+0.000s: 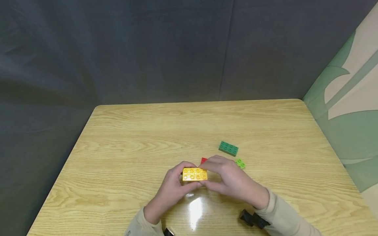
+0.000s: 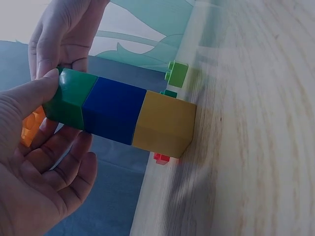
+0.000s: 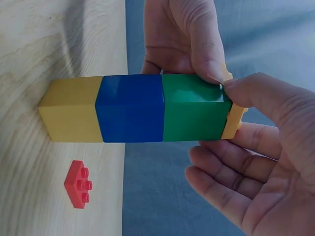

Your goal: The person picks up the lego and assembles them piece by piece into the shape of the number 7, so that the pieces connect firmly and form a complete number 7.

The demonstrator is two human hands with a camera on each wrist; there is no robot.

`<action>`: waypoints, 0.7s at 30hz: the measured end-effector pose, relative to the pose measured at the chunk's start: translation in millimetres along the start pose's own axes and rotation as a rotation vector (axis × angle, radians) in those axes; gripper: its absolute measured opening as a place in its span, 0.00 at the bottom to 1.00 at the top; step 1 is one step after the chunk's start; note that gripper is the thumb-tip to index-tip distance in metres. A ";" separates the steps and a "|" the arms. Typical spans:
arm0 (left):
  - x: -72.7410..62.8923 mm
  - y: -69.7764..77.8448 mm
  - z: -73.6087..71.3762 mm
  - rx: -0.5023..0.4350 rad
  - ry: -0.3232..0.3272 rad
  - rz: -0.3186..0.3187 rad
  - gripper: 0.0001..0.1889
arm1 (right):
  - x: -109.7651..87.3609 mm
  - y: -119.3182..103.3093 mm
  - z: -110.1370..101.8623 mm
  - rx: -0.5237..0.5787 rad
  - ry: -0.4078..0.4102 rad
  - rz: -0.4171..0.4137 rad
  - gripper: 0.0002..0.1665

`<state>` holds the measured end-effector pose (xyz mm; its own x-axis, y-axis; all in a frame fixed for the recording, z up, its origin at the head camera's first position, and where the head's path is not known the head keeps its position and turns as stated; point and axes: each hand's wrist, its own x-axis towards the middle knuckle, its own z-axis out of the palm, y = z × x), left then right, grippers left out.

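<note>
A tower of blocks stands on the table: a tan-yellow block [image 3: 71, 113] at the bottom, a blue block [image 3: 130, 110] above it, then a green block [image 3: 194, 115]. On top is a thin yellow studded brick [image 1: 195, 174], slightly tilted against the green block in the right wrist view. My left hand [image 1: 174, 186] grips the tower's upper end from the left, its thumb against the green block. From the right, my right hand [image 1: 231, 177] pinches the yellow brick's right end, its thumb where yellow meets green. Fingers partly hide this join.
Beyond my hands, a dark green brick [image 1: 228, 148] lies on the wooden table [image 1: 133, 137]. A light green brick [image 1: 240, 163] sits beyond my right hand, partly covered. A red brick [image 3: 78, 184] lies near the tower. Dark cloth [image 1: 162, 52] hangs behind the table.
</note>
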<state>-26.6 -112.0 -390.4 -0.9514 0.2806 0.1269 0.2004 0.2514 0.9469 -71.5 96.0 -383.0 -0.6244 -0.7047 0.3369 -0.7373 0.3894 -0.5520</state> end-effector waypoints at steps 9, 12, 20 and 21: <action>1.6 -31.1 4.6 -0.004 -0.003 -0.016 0.22 | 0.2 -1.7 -2.8 -0.015 -0.029 0.010 0.18; 1.4 -33.7 4.2 -0.008 -0.005 -0.003 0.21 | 0.2 -2.4 -2.6 -0.023 -0.027 0.018 0.18; 1.5 -32.2 3.7 -0.003 -0.009 0.002 0.21 | 0.3 -3.3 -1.0 -0.029 -0.011 0.024 0.18; 1.6 -31.9 3.6 -0.006 -0.009 0.003 0.21 | 0.2 -3.3 -0.7 -0.029 -0.008 0.023 0.17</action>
<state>-33.6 -116.2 -421.5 -0.9486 0.2900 0.1265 0.2014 0.2453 0.9483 -69.4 95.0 -380.6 -0.6394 -0.7001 0.3178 -0.7300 0.4230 -0.5369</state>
